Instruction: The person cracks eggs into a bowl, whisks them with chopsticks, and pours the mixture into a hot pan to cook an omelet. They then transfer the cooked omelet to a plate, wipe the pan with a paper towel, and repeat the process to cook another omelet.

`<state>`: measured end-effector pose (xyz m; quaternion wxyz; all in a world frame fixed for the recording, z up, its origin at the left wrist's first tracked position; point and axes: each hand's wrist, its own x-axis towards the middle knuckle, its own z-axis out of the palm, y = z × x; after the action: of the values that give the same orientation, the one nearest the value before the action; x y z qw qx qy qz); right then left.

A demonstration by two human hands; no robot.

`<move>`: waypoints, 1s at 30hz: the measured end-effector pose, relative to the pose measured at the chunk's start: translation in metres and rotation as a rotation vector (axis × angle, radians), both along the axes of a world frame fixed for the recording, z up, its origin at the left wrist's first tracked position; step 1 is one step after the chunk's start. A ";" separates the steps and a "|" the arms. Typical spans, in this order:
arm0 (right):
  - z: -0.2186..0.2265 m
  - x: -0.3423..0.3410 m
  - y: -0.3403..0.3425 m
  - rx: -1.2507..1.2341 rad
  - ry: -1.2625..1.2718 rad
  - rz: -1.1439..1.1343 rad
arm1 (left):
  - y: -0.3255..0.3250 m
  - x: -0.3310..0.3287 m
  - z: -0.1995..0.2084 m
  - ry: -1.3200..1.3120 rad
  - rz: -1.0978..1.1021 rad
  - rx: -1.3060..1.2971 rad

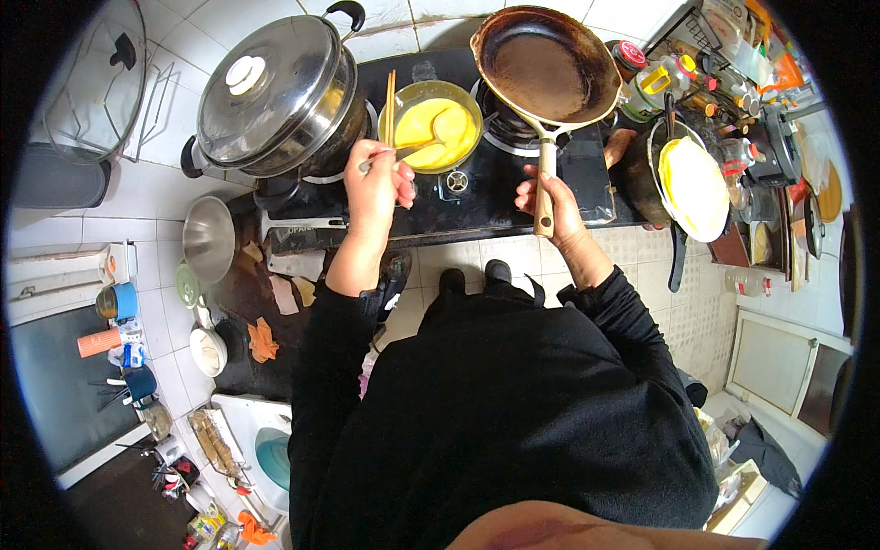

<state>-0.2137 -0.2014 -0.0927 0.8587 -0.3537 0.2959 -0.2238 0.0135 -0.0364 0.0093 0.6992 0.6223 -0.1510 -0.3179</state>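
Note:
My left hand [371,197] is closed around the handle of a metal spoon [449,126], whose bowl dips into yellow liquid in a round bowl [477,112] on the stove. A pair of wooden chopsticks [390,101] stands up at the bowl's left edge, their lower ends meeting my left fingers; whether I grip them too, I cannot tell. My right hand [564,206] is wrapped around the pale handle of a frying pan [541,69]. The pan, browned inside with nothing in it, is over the right burner [513,128].
A large lidded steamer pot [275,101] occupies the left burner. To the right, thin yellow pancakes [694,188] lie on top of a dark pot [646,170], near bottles and jars [665,82]. A metal bowl [209,238] and an orange cloth [262,339] are on the left counter.

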 end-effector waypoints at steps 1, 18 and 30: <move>0.002 0.000 0.000 0.016 -0.026 0.010 | 0.002 0.002 -0.003 0.022 0.027 -0.004; 0.033 -0.017 0.005 0.118 -0.030 0.038 | 0.020 0.015 0.062 0.010 0.031 -0.122; 0.044 -0.048 0.014 0.111 0.005 0.097 | -0.012 0.004 0.140 -0.069 -0.095 -0.025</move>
<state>-0.2620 -0.1872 -0.0491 0.8860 -0.3202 0.2925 -0.1642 0.0174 -0.0481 0.1490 0.6854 0.6162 -0.2084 -0.3272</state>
